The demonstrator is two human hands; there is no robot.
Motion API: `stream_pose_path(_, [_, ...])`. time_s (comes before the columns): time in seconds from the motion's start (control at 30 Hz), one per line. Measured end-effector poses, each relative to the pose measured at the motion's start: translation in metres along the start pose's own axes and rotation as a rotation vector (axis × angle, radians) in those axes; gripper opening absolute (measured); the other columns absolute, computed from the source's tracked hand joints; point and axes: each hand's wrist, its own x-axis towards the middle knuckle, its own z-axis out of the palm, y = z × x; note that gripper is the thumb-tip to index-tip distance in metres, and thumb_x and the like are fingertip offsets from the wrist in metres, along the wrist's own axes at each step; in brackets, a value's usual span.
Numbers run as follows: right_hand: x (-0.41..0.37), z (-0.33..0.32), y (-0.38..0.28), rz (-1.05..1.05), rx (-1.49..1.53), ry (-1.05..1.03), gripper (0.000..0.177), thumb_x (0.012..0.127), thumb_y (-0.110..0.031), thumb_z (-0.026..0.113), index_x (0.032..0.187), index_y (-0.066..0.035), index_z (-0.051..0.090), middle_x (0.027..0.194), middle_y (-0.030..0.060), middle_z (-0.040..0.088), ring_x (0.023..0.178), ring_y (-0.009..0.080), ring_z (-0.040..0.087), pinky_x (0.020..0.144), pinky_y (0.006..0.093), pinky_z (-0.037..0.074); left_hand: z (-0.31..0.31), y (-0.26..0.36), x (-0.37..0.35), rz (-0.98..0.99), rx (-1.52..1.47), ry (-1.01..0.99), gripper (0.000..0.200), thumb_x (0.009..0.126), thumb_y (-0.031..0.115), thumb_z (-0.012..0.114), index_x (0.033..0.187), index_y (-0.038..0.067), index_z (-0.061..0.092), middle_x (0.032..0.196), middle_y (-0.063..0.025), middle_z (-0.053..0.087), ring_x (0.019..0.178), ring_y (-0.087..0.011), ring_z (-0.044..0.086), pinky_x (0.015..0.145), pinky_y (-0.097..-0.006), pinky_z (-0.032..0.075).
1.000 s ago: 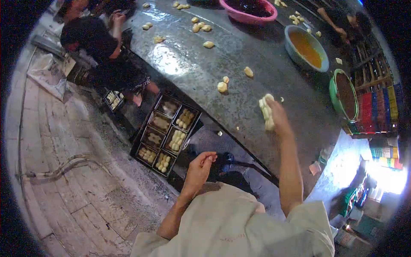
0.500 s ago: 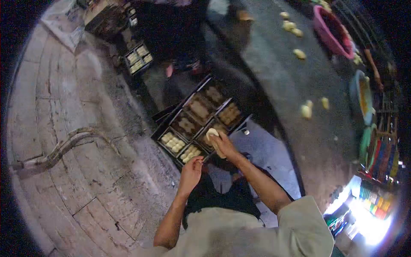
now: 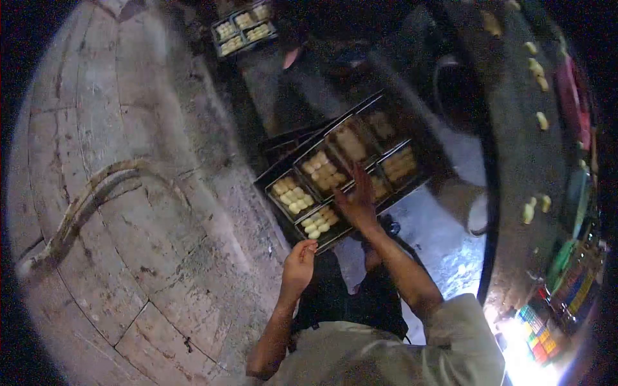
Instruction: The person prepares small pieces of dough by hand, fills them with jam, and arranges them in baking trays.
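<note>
A dark baking tray [image 3: 339,236] divided into several compartments lies slantwise in front of me. Rows of small pale dough balls [image 3: 293,195] fill the corner compartment at the left, with more dough balls [image 3: 320,222] in the one nearest me. Another compartment holds dough pieces [image 3: 323,171] beside my right hand [image 3: 359,202], which is over the tray's middle with its fingers spread and nothing visible in them. My left hand [image 3: 300,265] is closed, thumb and fingertips pinched at the tray's near corner. Browner, dimmer contents [image 3: 399,164] show in the right-hand compartment.
Another tray of dough [image 3: 244,29] stands at the far end, near a dark figure. A dark work surface [image 3: 508,161] on the right carries loose dough pieces [image 3: 543,121] and a pink basin [image 3: 576,103]. To the left is a stone-slab surface with a curved, pipe-like object [image 3: 90,193].
My right hand has let go of the pale dough it held and moved farther over the tray. A compartment beside it now holds dough pieces. The view has swung right.
</note>
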Motion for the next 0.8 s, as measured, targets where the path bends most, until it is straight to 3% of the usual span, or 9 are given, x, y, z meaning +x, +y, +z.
stream_pose_path(0.07, [-0.030, -0.066, 0.000, 0.054, -0.103, -0.068, 0.072, 0.094, -0.023, 0.070, 0.156, -0.004, 0.037, 0.148, 0.0290, 0.046, 0.135, 0.0481, 0.046, 0.115, 0.0527, 0.038, 0.005, -0.003, 0.008, 0.071, -0.046, -0.023, 0.023, 0.107, 0.012, 0.055, 0.123, -0.002, 0.065, 0.106, -0.0090, 0.073, 0.096, -0.0149, 0.066, 0.088, -0.0267, 0.052])
stream_pose_path(0.13, [-0.060, -0.130, -0.010, 0.141, -0.151, -0.047, 0.070, 0.096, -0.019, 0.065, 0.158, -0.005, 0.035, 0.144, 0.0256, 0.051, 0.132, 0.0468, 0.049, 0.114, 0.0508, 0.041, 0.008, 0.013, 0.017, 0.295, 0.007, -0.074, 0.021, 0.107, 0.010, 0.053, 0.119, -0.002, 0.065, 0.108, -0.0096, 0.073, 0.097, -0.0164, 0.068, 0.089, -0.0299, 0.054])
stream_pose_path(0.17, [-0.070, -0.165, -0.023, 0.184, -0.094, -0.075, 0.065, 0.096, -0.017, 0.064, 0.155, -0.006, 0.039, 0.137, 0.0244, 0.055, 0.124, 0.0447, 0.055, 0.107, 0.0502, 0.046, 0.013, 0.035, 0.018, 0.333, 0.004, -0.107, 0.019, 0.107, 0.007, 0.052, 0.116, -0.003, 0.065, 0.110, -0.0104, 0.073, 0.097, -0.0172, 0.068, 0.090, -0.0308, 0.054])
stream_pose_path(0.2, [-0.076, -0.195, -0.036, 0.225, -0.029, -0.101, 0.060, 0.096, -0.015, 0.063, 0.153, -0.006, 0.043, 0.131, 0.0231, 0.059, 0.117, 0.0426, 0.060, 0.099, 0.0495, 0.051, 0.023, 0.029, 0.036, 0.201, -0.243, -0.156, 0.020, 0.107, 0.010, 0.052, 0.115, -0.002, 0.066, 0.111, -0.0111, 0.072, 0.098, -0.0178, 0.068, 0.091, -0.0304, 0.053])
stream_pose_path(0.3, [-0.094, -0.261, -0.052, 0.220, -0.011, 0.013, 0.049, 0.097, -0.014, 0.063, 0.143, -0.005, 0.053, 0.120, 0.0211, 0.063, 0.102, 0.0380, 0.066, 0.087, 0.0463, 0.054, 0.034, 0.106, 0.048, 0.273, -0.111, -0.272, 0.024, 0.108, 0.015, 0.051, 0.117, -0.002, 0.066, 0.111, -0.0110, 0.072, 0.099, -0.0185, 0.068, 0.093, -0.0316, 0.053])
stream_pose_path(0.43, [-0.123, -0.336, -0.067, 0.263, 0.058, 0.247, 0.035, 0.097, -0.011, 0.063, 0.131, -0.003, 0.061, 0.113, 0.0189, 0.067, 0.098, 0.0357, 0.068, 0.087, 0.0425, 0.054, 0.092, 0.208, 0.035, 0.547, 0.023, -0.267, 0.028, 0.109, 0.019, 0.051, 0.121, -0.002, 0.066, 0.111, -0.0098, 0.072, 0.102, -0.0182, 0.067, 0.094, -0.0318, 0.052])
stream_pose_path(0.53, [-0.155, -0.383, -0.050, 0.277, 0.147, 0.461, 0.025, 0.098, -0.009, 0.063, 0.121, -0.001, 0.067, 0.107, 0.0177, 0.070, 0.096, 0.0336, 0.069, 0.085, 0.0409, 0.055, 0.161, 0.267, -0.005, 0.665, 0.193, -0.298, 0.028, 0.109, 0.019, 0.051, 0.123, 0.000, 0.066, 0.111, -0.0093, 0.072, 0.102, -0.0174, 0.066, 0.092, -0.0310, 0.051])
stream_pose_path(0.63, [-0.190, -0.428, -0.011, 0.410, 0.094, 0.688, 0.014, 0.095, -0.006, 0.065, 0.107, -0.001, 0.072, 0.102, 0.0172, 0.072, 0.094, 0.0332, 0.072, 0.083, 0.0385, 0.056, 0.242, 0.280, -0.040, 0.754, 0.287, -0.487, 0.024, 0.107, 0.015, 0.054, 0.122, 0.001, 0.067, 0.109, -0.0093, 0.071, 0.097, -0.0167, 0.064, 0.088, -0.0302, 0.051])
stream_pose_path(0.8, [-0.197, -0.490, 0.081, 0.452, 0.265, 0.765, 0.014, 0.096, -0.007, 0.064, 0.107, -0.001, 0.072, 0.103, 0.0177, 0.072, 0.096, 0.0352, 0.071, 0.084, 0.0402, 0.056, 0.396, 0.277, -0.072, 1.016, 0.442, -0.407, 0.022, 0.103, 0.009, 0.058, 0.121, 0.000, 0.067, 0.111, -0.0138, 0.069, 0.098, -0.0232, 0.066, 0.088, -0.0324, 0.051])
